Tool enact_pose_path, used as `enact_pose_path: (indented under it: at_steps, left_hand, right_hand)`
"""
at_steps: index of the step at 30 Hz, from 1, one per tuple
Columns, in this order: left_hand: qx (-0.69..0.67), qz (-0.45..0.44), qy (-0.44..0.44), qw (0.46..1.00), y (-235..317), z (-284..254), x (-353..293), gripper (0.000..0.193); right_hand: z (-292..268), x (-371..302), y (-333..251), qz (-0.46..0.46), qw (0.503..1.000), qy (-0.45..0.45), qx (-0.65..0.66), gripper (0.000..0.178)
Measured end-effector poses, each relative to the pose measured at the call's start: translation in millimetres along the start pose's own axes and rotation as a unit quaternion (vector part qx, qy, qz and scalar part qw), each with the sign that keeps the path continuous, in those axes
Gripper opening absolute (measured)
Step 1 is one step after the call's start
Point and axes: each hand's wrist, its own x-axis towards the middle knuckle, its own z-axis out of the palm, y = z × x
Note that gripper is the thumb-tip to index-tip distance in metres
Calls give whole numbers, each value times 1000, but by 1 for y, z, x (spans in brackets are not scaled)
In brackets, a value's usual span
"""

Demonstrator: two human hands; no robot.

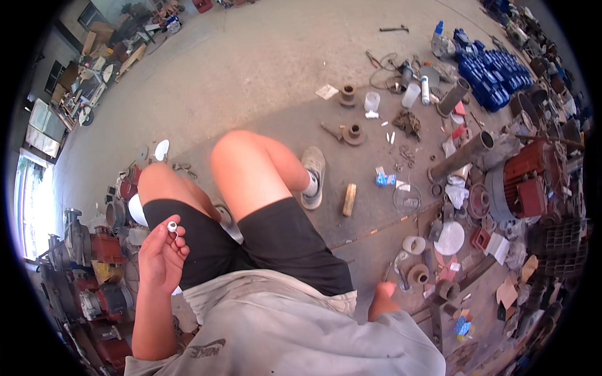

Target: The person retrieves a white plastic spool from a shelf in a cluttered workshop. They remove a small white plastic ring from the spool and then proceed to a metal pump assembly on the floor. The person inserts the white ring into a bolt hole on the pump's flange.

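My left hand [162, 254] is raised beside my left thigh, closed in a pinch. Between thumb and fingers it holds a small white round piece [172, 226] with a dark centre; a thin pale strand shows just below it. My right hand [384, 292] is low on the right, near the floor, its fingers drawn together. A thin, dark, stick-like shape rises from it, too small to name. Close to that hand lie a rusty flanged collar [418, 274] and a white plastic cup [414, 244].
A wooden block [349, 200] stands by my right shoe [312, 178]. Rusty flanged fittings [354, 133], metal pipes [463, 155] and a large red motor housing [523, 178] crowd the right. Blue machine parts [492, 78] stand beyond. Red and grey machinery [106, 247] lines my left.
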Motion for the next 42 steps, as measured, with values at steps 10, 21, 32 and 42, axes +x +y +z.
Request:
enact_pose_path:
  at_steps: [10, 21, 32, 42]
  left_hand:
    - [100, 207, 29, 973, 11, -54, 65, 29]
    - [604, 429, 17, 671, 55, -178, 178, 34]
    - [485, 330, -134, 799, 37, -200, 284, 22]
    - [459, 180, -246, 835, 63, -159, 418, 23]
  right_hand:
    - [-58, -105, -137, -16, 855, -328, 402, 21]
    - [-278, -281, -552, -691, 696, -1, 194, 26]
    - [-228, -398, -668, -830, 451, -284, -161, 12]
    - [-147, -419, -812, -731, 388, -506, -240, 9]
